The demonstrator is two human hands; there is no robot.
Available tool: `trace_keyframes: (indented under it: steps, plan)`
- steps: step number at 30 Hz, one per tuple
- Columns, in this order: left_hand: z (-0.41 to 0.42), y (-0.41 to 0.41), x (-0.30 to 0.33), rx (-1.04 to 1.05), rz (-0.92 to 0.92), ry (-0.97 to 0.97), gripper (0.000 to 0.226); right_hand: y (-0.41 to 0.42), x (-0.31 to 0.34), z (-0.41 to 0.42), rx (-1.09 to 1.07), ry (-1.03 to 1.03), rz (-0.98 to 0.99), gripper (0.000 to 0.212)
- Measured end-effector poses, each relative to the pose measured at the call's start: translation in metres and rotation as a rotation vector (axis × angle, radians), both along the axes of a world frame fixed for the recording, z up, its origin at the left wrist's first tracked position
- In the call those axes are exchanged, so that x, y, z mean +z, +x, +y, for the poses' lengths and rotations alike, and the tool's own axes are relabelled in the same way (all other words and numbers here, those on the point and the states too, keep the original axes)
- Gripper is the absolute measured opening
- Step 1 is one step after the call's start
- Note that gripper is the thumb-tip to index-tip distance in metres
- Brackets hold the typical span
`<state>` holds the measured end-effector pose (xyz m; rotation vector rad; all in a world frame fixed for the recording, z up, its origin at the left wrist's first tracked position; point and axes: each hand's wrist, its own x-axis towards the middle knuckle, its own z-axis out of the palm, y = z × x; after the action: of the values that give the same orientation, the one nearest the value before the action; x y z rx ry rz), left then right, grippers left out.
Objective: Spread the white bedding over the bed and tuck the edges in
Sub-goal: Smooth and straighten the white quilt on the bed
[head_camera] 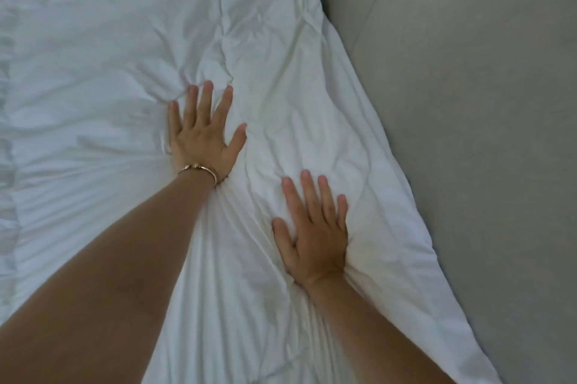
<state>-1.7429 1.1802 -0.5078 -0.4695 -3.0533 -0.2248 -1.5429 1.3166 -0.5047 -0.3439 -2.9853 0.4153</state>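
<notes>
The white bedding [118, 40] fills most of the view — a soft, puffy cover, rumpled all over, with shallow dimples and creases across its upper part and long, tight folds fanning toward the bottom edge of the picture. It lies spread from the left border across to a wavy right edge, which runs from the top down to the lower right corner. That edge rests on a plain grey surface [484, 133] that takes up the right side of the view; a faint diagonal seam crosses the grey near the top. Whether the grey is the mattress or something else cannot be told. Both bare forearms reach in from the bottom, and both hands lie palm down on the cover. The left hand [203, 136] is farther up and near the middle, fingers straight and spread, thumb angled out to the right, pressing flat so that pleats gather around its wrist. The right hand [315, 233] is lower and nearer the bedding's right edge, also flat with fingers straight and only slightly apart; the cloth bunches into a ridge just beside its outer side. Neither hand grips any fabric. A thin metal bracelet [199, 168] — pale gold in colour — circles the left wrist.
</notes>
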Motion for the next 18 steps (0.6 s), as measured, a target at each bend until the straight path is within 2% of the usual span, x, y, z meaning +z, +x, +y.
trace_keyframes:
  steps: [4,7,10,14,16,18]
  plan:
    - [0.002,0.003,0.021,0.014,-0.09,-0.073,0.07,0.0,-0.011,0.002,0.014,0.002,-0.051,0.062]
    - [0.002,0.036,0.039,0.051,-0.211,-0.009,0.061,-0.002,-0.021,0.004,0.016,0.028,-0.04,0.062]
    - [-0.012,0.134,0.054,0.055,-0.306,0.069,0.057,-0.005,-0.024,0.006,0.025,0.069,0.004,0.061]
    - [-0.044,0.312,0.056,0.066,-0.241,0.022,0.062,-0.005,-0.019,0.004,0.02,0.052,0.013,0.062]
    - [-0.051,0.36,0.049,0.132,-0.272,0.03,0.067,-0.004,-0.016,0.004,0.017,0.048,-0.003,0.064]
    - [-0.05,0.371,0.036,0.16,-0.246,0.011,0.074,-0.003,-0.013,0.005,0.017,0.055,-0.009,0.065]
